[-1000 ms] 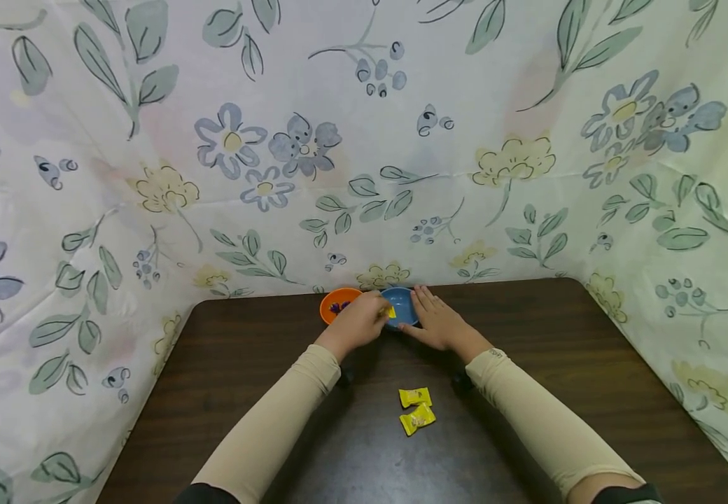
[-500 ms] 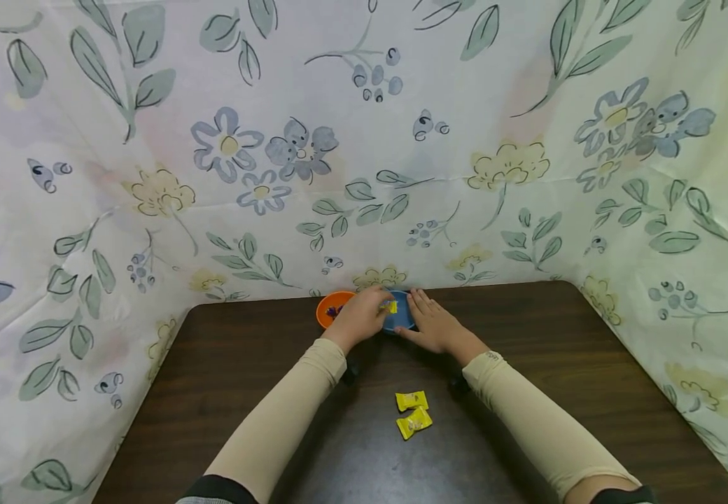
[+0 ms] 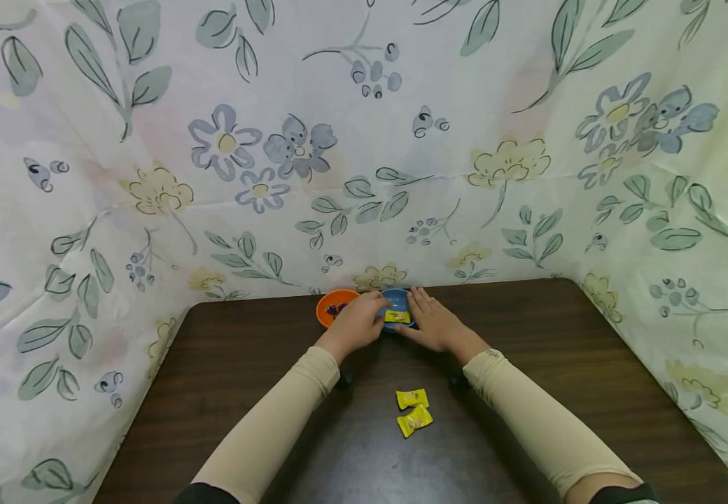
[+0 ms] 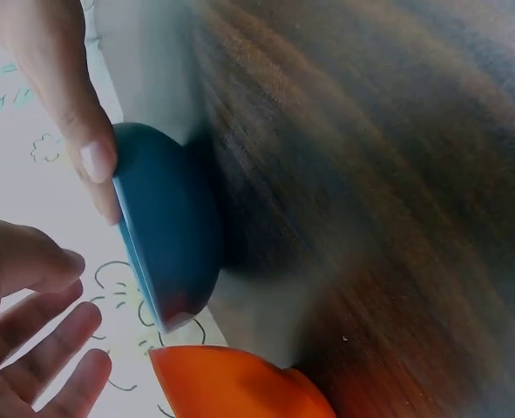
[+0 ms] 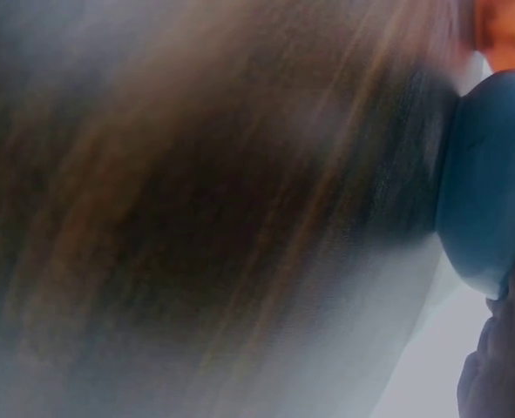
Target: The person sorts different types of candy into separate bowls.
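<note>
A blue bowl [image 3: 402,299] stands at the far edge of the table with a yellow wrapped candy [image 3: 397,317] inside it. My left hand [image 3: 356,323] is over the bowl's left side; in the left wrist view its fingers [image 4: 52,344] are parted and hold nothing. On the opposite side, my right hand [image 3: 437,323] rests against the bowl's rim with fingers extended. An orange bowl [image 3: 326,318] with several dark purple pieces in it sits just left of the blue one, partly hidden behind my left hand.
Two more yellow wrapped candies [image 3: 412,399] lie together on the dark wooden table [image 3: 502,434], nearer to me, between my forearms. A floral cloth [image 3: 364,140] hangs behind the table and along both sides.
The yellow candy, pinched in my left hand half a second ago, now lies in the blue bowl, let go. My right hand has stayed at the rim.
</note>
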`<state>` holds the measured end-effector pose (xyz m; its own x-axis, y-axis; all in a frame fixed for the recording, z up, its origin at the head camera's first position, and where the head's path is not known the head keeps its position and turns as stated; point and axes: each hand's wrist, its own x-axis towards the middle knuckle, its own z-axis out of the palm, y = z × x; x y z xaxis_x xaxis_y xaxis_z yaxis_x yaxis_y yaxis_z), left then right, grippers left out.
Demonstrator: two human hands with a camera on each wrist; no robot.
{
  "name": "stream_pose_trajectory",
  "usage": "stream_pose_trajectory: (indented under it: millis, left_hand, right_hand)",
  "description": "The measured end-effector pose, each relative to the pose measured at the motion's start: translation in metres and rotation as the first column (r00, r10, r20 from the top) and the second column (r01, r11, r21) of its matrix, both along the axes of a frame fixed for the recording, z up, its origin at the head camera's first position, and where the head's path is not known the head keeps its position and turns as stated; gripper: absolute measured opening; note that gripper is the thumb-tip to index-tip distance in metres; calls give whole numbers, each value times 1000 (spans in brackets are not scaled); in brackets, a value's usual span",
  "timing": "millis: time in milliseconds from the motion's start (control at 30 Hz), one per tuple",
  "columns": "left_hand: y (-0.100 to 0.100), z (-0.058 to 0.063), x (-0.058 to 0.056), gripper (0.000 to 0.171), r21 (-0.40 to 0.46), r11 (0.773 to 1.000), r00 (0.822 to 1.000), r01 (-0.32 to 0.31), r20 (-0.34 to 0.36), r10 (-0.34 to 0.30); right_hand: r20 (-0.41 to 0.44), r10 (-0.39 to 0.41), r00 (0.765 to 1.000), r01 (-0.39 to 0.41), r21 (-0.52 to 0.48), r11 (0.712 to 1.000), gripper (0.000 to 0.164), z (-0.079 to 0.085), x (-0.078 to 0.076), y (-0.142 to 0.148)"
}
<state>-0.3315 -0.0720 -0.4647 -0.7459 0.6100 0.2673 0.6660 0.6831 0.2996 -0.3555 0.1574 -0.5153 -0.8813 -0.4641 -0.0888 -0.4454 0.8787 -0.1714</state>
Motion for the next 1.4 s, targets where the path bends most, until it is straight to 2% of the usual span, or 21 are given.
stream_pose_trajectory:
  millis: [200,500,633,733,900,1100,1267,1400]
  left_hand:
    - [-1,-3,8,30,0,1000,1000,22,-6,-22]
    - [0,-1,24,31,8,997,997,73,-32,-73]
    - [0,-1,31,30,-11,997,995,73,-66,-73]
    - [0,-2,36,30,-25,997,996,66,-66,-68]
    - [2,-2,45,30,-51,995,996,80,-40,-82]
    - [7,-7,56,33,-103,990,994,97,57,-91]
    - [10,-11,64,35,-151,984,993,90,91,-77]
    - [13,-13,71,36,-167,980,989,110,119,-91]
  right_hand:
    - [7,3,1000,-3,1,1000,102,-2,-4,1]
    - [3,6,1000,-6,-8,1000,98,-1,-3,1]
    - [-8,9,1000,-9,-20,1000,97,2,0,0]
    - [-7,6,1000,-6,-18,1000,98,3,3,0]
    - [-15,11,1000,-11,-2,1000,96,2,2,0]
    - [-29,19,999,-19,-2,1000,94,1,3,1]
    - [-25,10,1000,-10,0,1000,97,3,4,0]
    - [-12,-1,1000,1,-6,1000,98,4,4,-1]
